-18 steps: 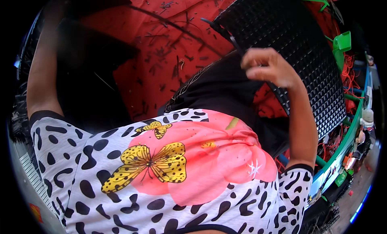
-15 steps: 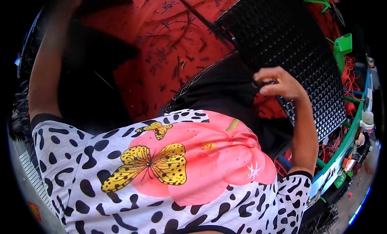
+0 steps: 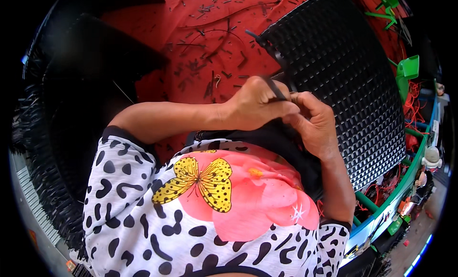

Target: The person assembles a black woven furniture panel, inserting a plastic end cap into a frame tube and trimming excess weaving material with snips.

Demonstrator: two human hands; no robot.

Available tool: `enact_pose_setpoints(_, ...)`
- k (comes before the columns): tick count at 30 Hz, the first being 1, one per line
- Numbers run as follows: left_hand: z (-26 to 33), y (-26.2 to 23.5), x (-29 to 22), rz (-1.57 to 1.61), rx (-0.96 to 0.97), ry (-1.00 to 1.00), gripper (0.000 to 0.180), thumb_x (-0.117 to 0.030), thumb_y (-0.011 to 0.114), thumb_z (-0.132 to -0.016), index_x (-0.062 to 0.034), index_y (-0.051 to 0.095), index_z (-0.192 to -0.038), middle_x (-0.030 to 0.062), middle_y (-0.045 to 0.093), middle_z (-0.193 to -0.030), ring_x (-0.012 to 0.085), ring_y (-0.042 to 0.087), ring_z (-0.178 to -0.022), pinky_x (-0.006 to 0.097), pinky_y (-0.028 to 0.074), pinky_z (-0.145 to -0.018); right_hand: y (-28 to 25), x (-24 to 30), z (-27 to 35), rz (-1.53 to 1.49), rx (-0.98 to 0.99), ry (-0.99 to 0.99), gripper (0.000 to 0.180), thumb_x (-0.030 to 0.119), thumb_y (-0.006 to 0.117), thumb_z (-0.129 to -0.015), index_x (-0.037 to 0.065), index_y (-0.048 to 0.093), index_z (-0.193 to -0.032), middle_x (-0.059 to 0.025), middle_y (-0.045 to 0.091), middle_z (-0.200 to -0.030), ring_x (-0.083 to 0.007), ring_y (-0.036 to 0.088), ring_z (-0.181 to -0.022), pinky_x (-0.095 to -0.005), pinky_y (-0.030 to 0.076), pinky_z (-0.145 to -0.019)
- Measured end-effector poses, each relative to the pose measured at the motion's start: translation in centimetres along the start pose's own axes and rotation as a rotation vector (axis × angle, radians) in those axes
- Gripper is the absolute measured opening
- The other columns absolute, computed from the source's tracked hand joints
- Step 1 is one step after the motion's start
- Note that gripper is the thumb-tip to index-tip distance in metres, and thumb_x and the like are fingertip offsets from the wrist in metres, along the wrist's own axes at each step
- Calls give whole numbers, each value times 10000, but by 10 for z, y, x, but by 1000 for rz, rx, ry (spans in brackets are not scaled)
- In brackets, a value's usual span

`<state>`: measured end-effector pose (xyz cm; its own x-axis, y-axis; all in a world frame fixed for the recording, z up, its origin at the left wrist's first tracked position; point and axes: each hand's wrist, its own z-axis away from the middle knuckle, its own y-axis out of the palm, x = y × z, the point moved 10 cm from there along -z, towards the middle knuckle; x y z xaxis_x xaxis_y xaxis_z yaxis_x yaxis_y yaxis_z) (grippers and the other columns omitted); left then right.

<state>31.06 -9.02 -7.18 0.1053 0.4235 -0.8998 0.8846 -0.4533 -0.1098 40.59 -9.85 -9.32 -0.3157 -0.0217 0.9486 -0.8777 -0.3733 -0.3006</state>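
My left hand [image 3: 257, 103] is closed around a flat black strip [image 3: 275, 88], which passes between thumb and fingers. Right beside it, my right hand [image 3: 316, 122] is pinched shut, its fingertips meeting the left thumb. What lies inside that pinch is hidden. Both hands are at the near left edge of a woven black panel [image 3: 346, 72], which slants away to the right. From the panel's far left corner a strip end [image 3: 255, 37] sticks out.
Red sheeting [image 3: 152, 19] covers the floor, with several short black offcuts [image 3: 195, 67] scattered on it. A dark bundle of strips [image 3: 52, 181] lies at the left. On the right are a green plastic scoop-like piece [image 3: 408, 67], tangled red cord [image 3: 414, 103] and a green rail [image 3: 405, 177].
My left hand has swung in from the far left to meet the right hand and now grips the black strip. My right hand has shifted slightly left and nearer.
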Motion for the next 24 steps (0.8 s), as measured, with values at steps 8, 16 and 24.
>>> enact_pose_setpoints(8,11,-57,84,275,-237,-352,111,-29,538,-842,-11,591,-938,-6,577,-779,33,487,-604,177,408,-540,-5,-6,-29,230,-73,45,106,98,584,-823,-8,589,-827,-107,483,-574,-126,480,-506,-266,392,-508)
enact_pose_setpoints(16,-23,-99,85,-895,-294,205,131,-89,639,-787,-51,617,-911,89,617,-882,189,587,-752,263,455,-628,-20,-44,-77,390,-78,224,242,206,538,-822,-10,566,-717,-138,525,-585,-198,511,-532,-301,410,-555)
enact_pose_setpoints(24,-6,-115,130,-388,-339,-248,110,-62,654,-776,-16,600,-861,41,617,-792,99,542,-653,227,442,-577,-13,-62,-79,272,9,425,240,188,525,-782,-18,592,-681,-63,532,-550,-121,517,-552,-296,418,-563)
